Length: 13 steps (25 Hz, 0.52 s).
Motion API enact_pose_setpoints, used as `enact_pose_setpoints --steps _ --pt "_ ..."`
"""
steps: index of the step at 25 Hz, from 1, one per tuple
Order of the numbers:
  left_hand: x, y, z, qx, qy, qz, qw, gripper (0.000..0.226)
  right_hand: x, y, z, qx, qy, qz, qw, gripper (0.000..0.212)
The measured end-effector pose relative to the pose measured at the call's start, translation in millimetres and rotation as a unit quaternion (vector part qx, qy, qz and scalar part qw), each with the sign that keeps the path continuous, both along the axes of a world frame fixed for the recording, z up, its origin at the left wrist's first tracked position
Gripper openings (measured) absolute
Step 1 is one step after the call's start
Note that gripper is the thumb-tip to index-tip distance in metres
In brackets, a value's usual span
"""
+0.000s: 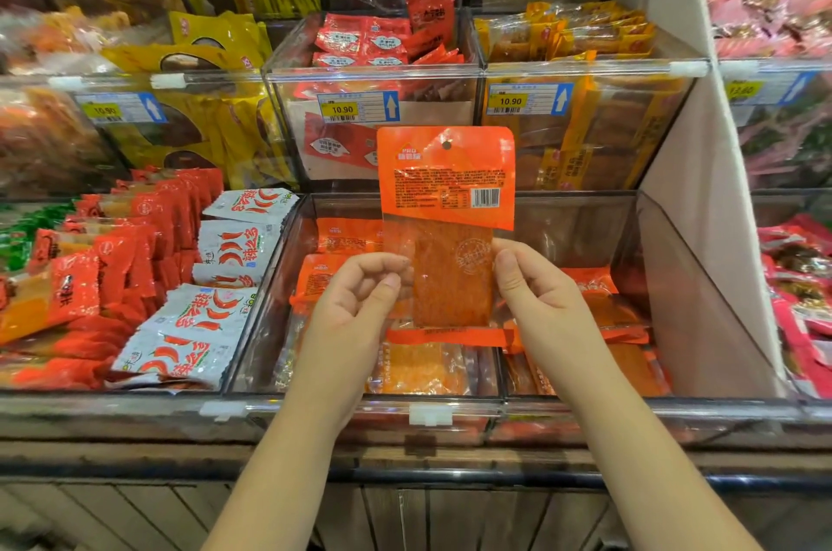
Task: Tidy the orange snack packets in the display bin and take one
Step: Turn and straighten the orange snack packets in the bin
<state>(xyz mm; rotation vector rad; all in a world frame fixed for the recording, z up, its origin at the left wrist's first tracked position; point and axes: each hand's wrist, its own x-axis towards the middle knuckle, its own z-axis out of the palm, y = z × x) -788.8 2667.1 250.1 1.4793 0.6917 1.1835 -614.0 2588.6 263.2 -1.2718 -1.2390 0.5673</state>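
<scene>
I hold one orange snack packet [445, 208] upright above the clear display bin [702, 303], its printed back with a barcode facing me. My left hand [355, 298] pinches its lower left edge, and my right hand [535, 285] pinches the lower right edge. Several more orange packets [423, 366] lie flat in the bin below, some overlapping, partly hidden behind my hands.
A bin of white chilli-print packets [216, 280] and red packets [112, 262] sits to the left. Upper bins hold red packets [369, 42], orange-yellow packets [581, 33] and price tags [358, 107]. Pink packets [801, 294] fill bins at right. A wooden counter front [418, 465] runs below.
</scene>
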Motion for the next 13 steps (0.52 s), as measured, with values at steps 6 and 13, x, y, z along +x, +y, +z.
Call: enact_pose_setpoints --steps 6,13 --pt "3.7 -2.4 -2.8 0.027 0.014 0.029 0.999 0.029 0.3 -0.6 -1.8 0.008 0.010 -0.014 1.000 0.030" --pt "11.1 -15.4 -1.4 0.198 0.192 -0.035 0.961 0.054 0.8 0.0 -5.4 0.025 -0.022 -0.008 0.999 0.036"
